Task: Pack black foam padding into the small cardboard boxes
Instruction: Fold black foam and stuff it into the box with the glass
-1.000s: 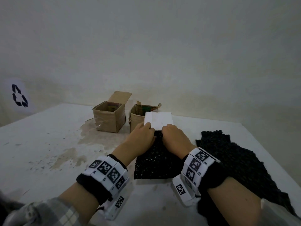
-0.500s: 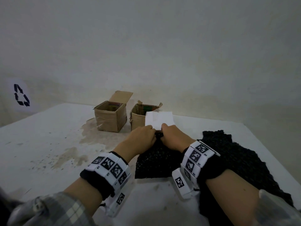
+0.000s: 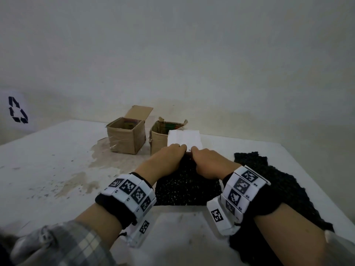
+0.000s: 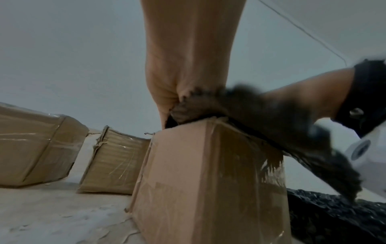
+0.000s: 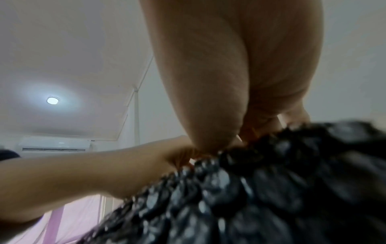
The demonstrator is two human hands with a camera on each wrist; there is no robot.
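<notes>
black foam padding sheet is being bunched tighter than a second ago, both hands pinching its far edge over the small cardboard box.

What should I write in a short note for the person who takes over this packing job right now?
Left hand: grips the far edge of the black foam sheet.
Right hand: grips the same edge, beside the left.
Things: the sheet drapes over the near box and onto the table. A white flap stands behind the hands. A second foam piece lies to the right. Two open cardboard boxes stand behind.
Done: the foam's edge is at the near box's opening; how far in is hidden.
Left: push it in, then pack the other boxes.
</notes>
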